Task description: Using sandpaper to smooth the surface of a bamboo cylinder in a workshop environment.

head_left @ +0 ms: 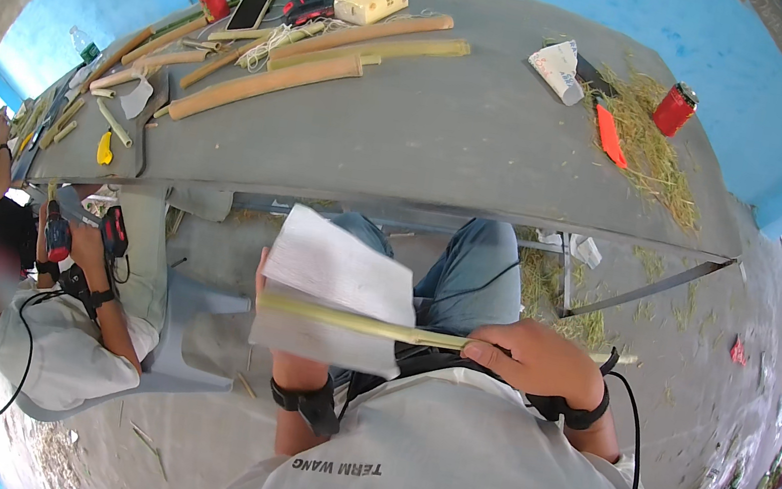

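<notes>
A thin pale-green bamboo strip (349, 320) lies level across my lap, over a white sheet (343, 263) that looks like paper or cloth. Behind the sheet is my left hand (293, 369), holding it up against the strip; most of its fingers are hidden, with one edge of the hand showing beside the sheet. My right hand (536, 357) is closed around the strip farther right, thumb on top. The strip's right end pokes out past my right wrist.
The grey table (407, 136) ahead bears bamboo tubes (268, 86), a phone (253, 5), a tissue pack (372, 1), red cans (675, 109), dry grass (660, 168) and an orange tool (610, 136). At left, a seated person (61, 357) holds a power drill (57, 232).
</notes>
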Action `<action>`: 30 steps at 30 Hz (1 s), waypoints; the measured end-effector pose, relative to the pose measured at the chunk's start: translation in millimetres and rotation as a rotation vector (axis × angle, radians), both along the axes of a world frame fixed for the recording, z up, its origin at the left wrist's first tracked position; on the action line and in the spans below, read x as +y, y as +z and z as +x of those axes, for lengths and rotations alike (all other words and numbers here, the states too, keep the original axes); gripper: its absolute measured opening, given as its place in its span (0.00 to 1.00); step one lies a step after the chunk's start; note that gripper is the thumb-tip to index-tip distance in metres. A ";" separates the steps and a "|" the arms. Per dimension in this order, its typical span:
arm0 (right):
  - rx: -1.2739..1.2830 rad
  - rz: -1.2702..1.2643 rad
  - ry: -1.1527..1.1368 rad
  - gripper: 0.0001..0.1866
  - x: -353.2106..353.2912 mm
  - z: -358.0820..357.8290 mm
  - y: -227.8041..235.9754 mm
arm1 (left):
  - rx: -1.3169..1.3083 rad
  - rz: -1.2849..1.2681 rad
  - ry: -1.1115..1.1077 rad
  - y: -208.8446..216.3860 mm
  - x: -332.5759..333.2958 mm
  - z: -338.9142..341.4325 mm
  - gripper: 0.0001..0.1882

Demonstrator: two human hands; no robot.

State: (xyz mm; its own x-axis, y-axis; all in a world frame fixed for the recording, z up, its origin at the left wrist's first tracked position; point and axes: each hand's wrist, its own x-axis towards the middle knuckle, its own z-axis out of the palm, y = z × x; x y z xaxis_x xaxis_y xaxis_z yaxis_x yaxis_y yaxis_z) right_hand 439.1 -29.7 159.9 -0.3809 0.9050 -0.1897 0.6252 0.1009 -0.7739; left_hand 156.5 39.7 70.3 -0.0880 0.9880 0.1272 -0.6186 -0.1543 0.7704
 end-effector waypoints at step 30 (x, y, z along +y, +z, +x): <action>-0.007 0.010 0.058 0.20 23.3 14.3 10.7 | -0.536 0.490 -0.438 -27.8 36.0 -51.0 0.24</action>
State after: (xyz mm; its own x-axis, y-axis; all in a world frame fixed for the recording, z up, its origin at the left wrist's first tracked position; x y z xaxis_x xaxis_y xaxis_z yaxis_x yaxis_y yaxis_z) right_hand 453.4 -6.4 170.6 -0.4316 0.8832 -0.1834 0.6233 0.1450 -0.7685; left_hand 105.4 75.7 42.6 0.1191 0.7908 0.6004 -0.9627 -0.0560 0.2647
